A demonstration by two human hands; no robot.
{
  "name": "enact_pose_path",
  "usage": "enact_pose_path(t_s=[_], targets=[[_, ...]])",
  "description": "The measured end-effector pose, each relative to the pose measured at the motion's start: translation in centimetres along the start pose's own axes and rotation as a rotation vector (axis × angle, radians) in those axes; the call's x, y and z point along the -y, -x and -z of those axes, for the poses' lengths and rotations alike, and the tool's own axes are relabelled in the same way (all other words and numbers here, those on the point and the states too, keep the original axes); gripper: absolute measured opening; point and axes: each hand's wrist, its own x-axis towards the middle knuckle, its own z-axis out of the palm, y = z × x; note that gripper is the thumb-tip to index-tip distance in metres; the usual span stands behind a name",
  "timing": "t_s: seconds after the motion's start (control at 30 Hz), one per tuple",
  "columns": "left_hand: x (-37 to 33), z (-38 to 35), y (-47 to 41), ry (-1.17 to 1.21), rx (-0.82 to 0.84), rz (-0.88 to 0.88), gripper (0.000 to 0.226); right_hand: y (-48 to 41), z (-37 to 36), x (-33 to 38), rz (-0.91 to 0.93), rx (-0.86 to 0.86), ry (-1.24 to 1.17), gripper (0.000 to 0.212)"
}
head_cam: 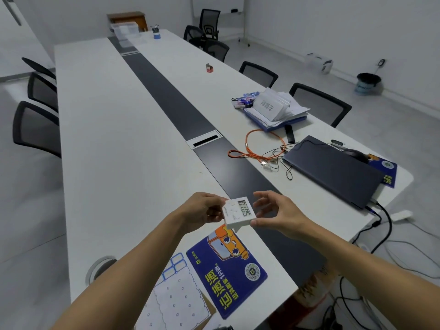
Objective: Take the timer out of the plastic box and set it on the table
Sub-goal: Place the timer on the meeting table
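Observation:
A small white timer [238,213] with a dark digit display is held in the air above the near end of the long white table [114,129]. My left hand [204,210] grips its left side. My right hand [273,211] holds its right side, thumb under the lower corner, fingers spread behind it. The timer tilts, display up. Far down the table stands a clear plastic box [125,32], well away from both hands.
A blue mat with an orange cartoon [226,265] lies right under the timer, a white dotted sheet [176,298] beside it. To the right lie a closed laptop [333,167], orange and black cables [264,151] and a paper stack [276,108]. Chairs line both sides.

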Motion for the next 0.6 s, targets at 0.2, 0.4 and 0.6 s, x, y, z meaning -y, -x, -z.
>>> enact_pose_path(t_s=[0.2, 0.4, 0.6], targets=[[0.1, 1.3, -2.4, -0.053, 0.126, 0.08, 0.02, -2.0, 0.3, -0.4, -0.059, 0.149, -0.02, 0.075], [0.3, 1.5, -6.8, -0.021, 0.117, 0.158, 0.013, -6.2, 1.2, -1.9, -0.1, 0.227, -0.058, 0.048], [1.6, 2.6, -14.3, -0.23, -0.402, 0.164, 0.028, -14.5, 2.5, -4.4, -0.144, 0.125, 0.063, 0.055]])
